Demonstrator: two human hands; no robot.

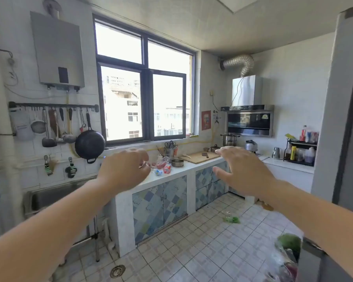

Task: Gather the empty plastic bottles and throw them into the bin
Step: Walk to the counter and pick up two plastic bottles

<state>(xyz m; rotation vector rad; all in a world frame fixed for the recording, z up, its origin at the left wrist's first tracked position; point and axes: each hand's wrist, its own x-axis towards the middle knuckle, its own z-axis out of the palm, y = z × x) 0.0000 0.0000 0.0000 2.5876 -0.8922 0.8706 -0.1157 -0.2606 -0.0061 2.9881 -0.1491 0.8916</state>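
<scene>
Several crushed clear plastic bottles (163, 166) with red and blue labels lie on the white counter (192, 169) below the window. A flattened bottle with a green label (231, 218) lies on the tiled floor. My left hand (124, 169) is stretched out in the air in front of the counter bottles, fingers curled loosely, holding nothing. My right hand (245, 169) is also raised, fingers spread apart and empty, to the right of the bottles. A bag with green and dark contents (287, 253) sits at the lower right; I cannot tell whether it is the bin.
A steel sink (49, 198) stands at the left under hanging utensils and a black pan (89, 144). On the counter are a metal bowl (177, 162), a cutting board (201, 157), pots and a kettle (251, 145). A grey fridge (346, 139) fills the right edge.
</scene>
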